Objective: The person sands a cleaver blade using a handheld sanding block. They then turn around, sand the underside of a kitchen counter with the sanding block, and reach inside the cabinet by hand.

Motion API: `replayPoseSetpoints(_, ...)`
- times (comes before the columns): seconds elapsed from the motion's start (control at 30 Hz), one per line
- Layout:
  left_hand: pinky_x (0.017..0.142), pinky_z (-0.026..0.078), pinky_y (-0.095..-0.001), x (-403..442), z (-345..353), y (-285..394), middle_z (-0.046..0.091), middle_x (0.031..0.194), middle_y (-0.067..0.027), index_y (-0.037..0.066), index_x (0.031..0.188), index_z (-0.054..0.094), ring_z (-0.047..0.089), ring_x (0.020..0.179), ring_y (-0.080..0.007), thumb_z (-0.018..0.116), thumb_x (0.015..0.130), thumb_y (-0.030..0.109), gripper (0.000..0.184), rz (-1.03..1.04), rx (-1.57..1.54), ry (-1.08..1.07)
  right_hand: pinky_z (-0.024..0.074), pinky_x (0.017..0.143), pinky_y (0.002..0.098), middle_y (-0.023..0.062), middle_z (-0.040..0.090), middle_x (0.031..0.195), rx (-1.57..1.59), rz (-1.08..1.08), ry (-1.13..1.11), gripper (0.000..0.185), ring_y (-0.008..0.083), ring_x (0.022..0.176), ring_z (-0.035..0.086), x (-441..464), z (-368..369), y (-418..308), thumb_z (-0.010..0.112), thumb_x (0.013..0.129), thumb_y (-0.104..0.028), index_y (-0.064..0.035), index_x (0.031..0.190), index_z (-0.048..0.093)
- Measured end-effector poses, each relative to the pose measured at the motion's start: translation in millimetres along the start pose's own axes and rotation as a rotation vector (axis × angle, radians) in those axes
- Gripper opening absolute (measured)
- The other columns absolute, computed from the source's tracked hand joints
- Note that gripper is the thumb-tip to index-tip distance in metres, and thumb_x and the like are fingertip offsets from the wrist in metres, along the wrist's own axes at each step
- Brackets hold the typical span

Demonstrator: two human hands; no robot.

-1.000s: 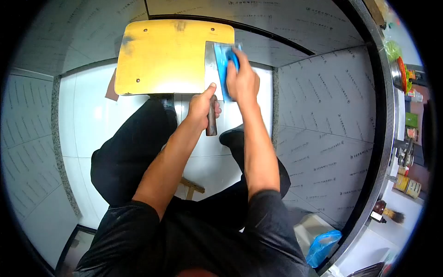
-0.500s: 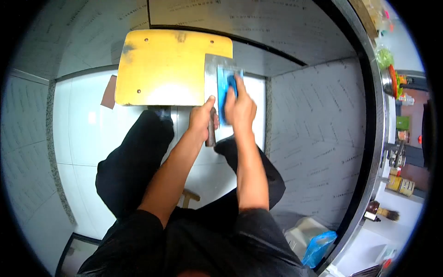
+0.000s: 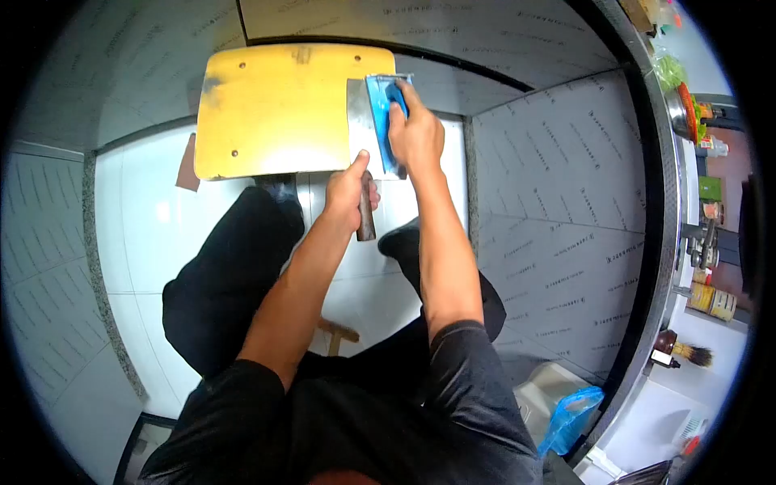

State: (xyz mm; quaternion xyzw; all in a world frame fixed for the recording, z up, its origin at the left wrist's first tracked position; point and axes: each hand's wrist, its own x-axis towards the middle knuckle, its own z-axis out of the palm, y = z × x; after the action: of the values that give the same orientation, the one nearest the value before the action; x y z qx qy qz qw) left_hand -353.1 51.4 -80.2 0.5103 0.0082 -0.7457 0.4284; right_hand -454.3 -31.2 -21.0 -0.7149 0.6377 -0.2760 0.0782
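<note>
Grey panels (image 3: pixel 48 218) printed with small lines are standing at the far left, and white floor tiles (image 3: pixel 133 242) are spreading beneath us. Next, a brown sheet (image 3: pixel 187 166) is showing past the left edge of the yellow board (image 3: pixel 275 121), whose right end is lying under our work. Our left hand (image 3: pixel 346 194) is gripping the dark handle of a cleaver (image 3: pixel 361 121), fingers wrapped around it and thumb lying up toward the blade. That blade is reaching over the board's right end, though we cannot tell whether the two are touching. Over the blade's right side, a blue block (image 3: pixel 378 109) is lying lengthwise, and our right hand (image 3: pixel 422 141) is clamping its raised grip, thumb and forefinger showing, the other fingers partly hidden. Farther right, a blue plastic bag (image 3: pixel 570 416) is sitting low, and a brush (image 3: pixel 693 354) is lying near the edge.
</note>
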Motion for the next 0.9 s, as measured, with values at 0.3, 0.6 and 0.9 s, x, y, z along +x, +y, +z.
replayPoseSetpoints(0.3,0.05,0.043,-0.0323,5,-3,-3,0.054,0.066,-0.0053,0.009,0.085,0.054,0.051,0.052,-0.0179,0.07,0.087,0.051,0.045,0.049,-0.018,-0.051,0.0548,0.08,0.0462,0.0254,0.069,0.097,0.074,-0.054,0.039,0.04,0.0414,0.09,0.068,-64,-11,16,0.057,0.09,-0.021,-0.0159,0.129,0.06)
replayPoseSetpoints(0.6,0.051,0.044,-0.0317,9,2,2,0.054,0.065,-0.004,0.01,0.082,0.053,0.051,0.053,-0.0168,0.069,0.088,0.051,0.044,0.01,-0.016,-0.016,0.0542,0.081,0.0461,0.0183,0.07,0.104,0.117,-0.083,0.004,0.037,0.0394,0.092,0.068,-81,-23,21,0.057,0.09,-0.025,-0.0199,0.126,0.062)
replayPoseSetpoints(0.9,0.051,0.044,-0.0356,7,1,2,0.054,0.065,-0.0059,0.007,0.089,0.054,0.053,0.054,-0.02,0.066,0.089,0.052,0.047,-0.003,0.057,0.049,0.0527,0.079,0.05,0.0224,0.069,0.091,0.148,-0.077,0.003,0.037,0.0427,0.087,0.066,-67,-18,30,0.056,0.09,-0.03,-0.0241,0.126,0.06)
